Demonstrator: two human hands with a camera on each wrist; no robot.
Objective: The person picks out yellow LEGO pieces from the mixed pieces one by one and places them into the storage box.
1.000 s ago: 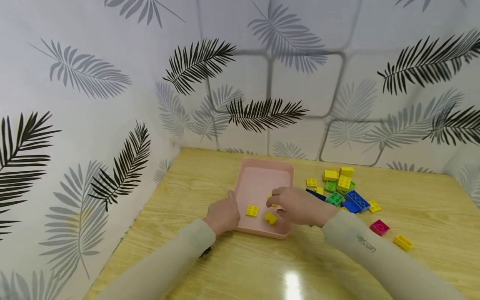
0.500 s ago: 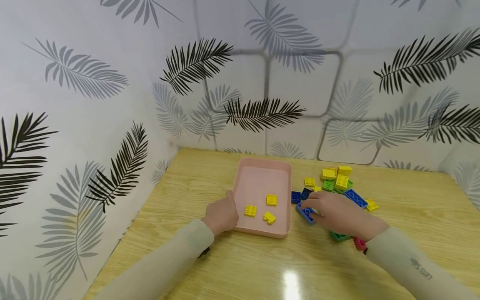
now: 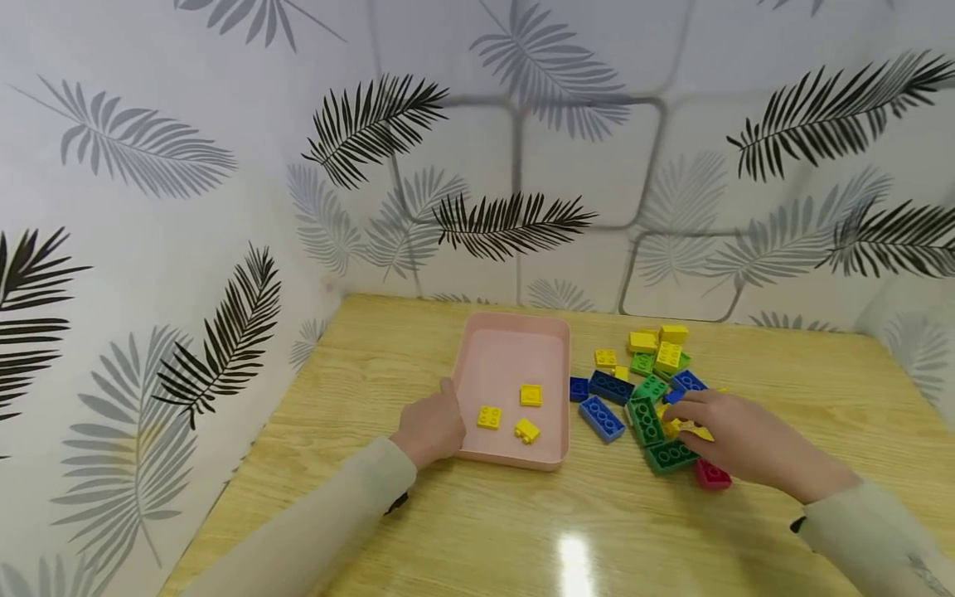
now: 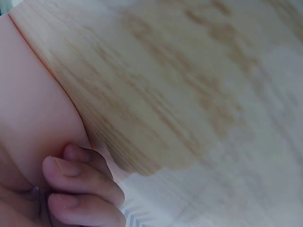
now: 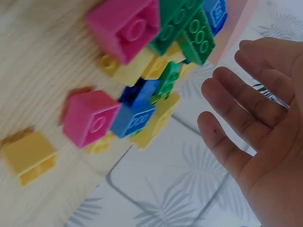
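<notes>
My left hand (image 3: 430, 425) holds the near left side of a pink tray (image 3: 515, 461), its thumb at the rim. In the left wrist view the fingers (image 4: 85, 187) are curled. Inside the tray lie three yellow toy bricks (image 3: 489, 417), spaced apart. My right hand (image 3: 734, 435) reaches over the right part of a brick pile, close to a yellow brick (image 3: 695, 429) that its fingers partly cover. In the right wrist view the fingers (image 5: 241, 106) are loosely extended with nothing between them; the thumb is out of view. Two green bricks (image 3: 671, 455) lie beside the fingertips.
Blue bricks (image 3: 601, 419) lie right of the tray. Yellow bricks (image 3: 643, 342) sit at the pile's back. A red brick (image 3: 713, 474) lies below the right hand. The wooden table (image 3: 477, 531) meets a leaf-patterned wall covering (image 3: 522, 274) behind.
My right hand has left the tray and moved right, past a blue brick, to the pile's right side. All three yellow bricks in the tray are now uncovered. The left hand keeps its hold.
</notes>
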